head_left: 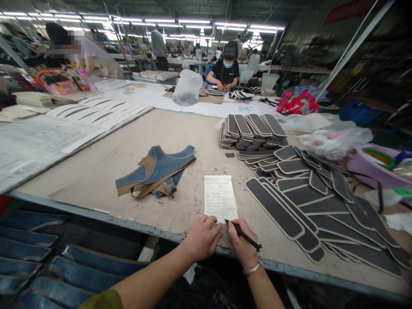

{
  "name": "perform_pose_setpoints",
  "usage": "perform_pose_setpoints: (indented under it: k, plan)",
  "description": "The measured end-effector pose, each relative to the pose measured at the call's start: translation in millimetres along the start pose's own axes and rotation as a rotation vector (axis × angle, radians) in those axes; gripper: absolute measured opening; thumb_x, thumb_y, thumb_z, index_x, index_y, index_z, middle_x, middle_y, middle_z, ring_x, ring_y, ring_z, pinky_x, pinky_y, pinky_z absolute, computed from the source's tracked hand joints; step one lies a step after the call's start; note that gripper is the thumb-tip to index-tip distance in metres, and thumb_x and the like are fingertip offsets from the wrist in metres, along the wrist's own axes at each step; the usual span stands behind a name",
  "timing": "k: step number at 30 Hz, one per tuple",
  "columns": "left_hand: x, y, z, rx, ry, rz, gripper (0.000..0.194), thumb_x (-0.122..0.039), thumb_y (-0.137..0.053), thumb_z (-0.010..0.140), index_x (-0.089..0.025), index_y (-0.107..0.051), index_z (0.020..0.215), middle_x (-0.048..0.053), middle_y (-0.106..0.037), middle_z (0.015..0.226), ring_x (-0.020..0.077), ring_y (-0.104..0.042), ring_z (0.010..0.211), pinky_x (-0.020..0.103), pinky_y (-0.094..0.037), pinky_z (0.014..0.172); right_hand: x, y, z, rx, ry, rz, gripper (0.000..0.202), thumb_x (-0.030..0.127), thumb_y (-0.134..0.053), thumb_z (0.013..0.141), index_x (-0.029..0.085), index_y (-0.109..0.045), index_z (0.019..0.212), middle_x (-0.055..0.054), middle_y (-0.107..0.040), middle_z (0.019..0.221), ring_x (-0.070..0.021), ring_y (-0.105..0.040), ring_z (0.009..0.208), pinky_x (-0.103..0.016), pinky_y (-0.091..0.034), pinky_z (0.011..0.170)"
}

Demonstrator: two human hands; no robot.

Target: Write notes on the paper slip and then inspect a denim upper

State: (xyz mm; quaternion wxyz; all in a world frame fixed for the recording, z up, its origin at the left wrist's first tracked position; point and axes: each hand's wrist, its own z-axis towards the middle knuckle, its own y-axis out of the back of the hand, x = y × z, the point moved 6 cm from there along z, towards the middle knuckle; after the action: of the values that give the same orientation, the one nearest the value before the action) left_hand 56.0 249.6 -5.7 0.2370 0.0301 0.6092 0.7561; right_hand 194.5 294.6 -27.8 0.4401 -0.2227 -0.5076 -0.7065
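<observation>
We hold a black pen [243, 235] in our right hand [243, 248], fingers pinched around it; its long axis slants from the tip at the notepad's near edge down and right toward the table's front edge [96, 213]. The notepad [220, 197] lies lengthwise away from us, just beyond both hands. Our left hand [201, 238] rests fingers curled, loosely closed, just left of the notepad's near corner, holding nothing. Left of the notepad lie blue denim pieces [157, 171], with bare tabletop between. Right of it, dark strips [309, 193] fan out closely.
</observation>
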Motion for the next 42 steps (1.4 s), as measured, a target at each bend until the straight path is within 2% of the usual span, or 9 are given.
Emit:
perform_pose_setpoints:
  k: [11, 42]
  plan:
    - [0.3, 0.5, 1.1, 0.014, 0.002, 0.006, 0.025, -0.027, -0.043, 0.089, -0.020, -0.054, 0.110, 0.009, -0.051, 0.102, 0.0243, -0.047, 0.093, 0.040, -0.046, 0.083, -4.9, 0.7, -1.1, -0.014, -0.026, 0.004, 0.024, 0.043, -0.052, 0.087, 0.021, -0.059, 0.081, 0.002, -0.061, 0.068, -0.0143, -0.056, 0.059, -0.025, -0.043, 0.058]
    - [0.6, -0.3, 0.4, 0.022, 0.007, -0.006, 0.025, -0.028, -0.042, 0.090, -0.021, -0.054, 0.111, 0.008, -0.051, 0.103, 0.0247, -0.047, 0.093, 0.041, -0.046, 0.083, 0.0, 2.9, -0.5, -0.032, 0.002, 0.001, 0.024, 0.041, -0.053, 0.086, 0.020, -0.060, 0.077, 0.003, -0.061, 0.066, -0.0136, -0.056, 0.057, -0.024, -0.043, 0.057]
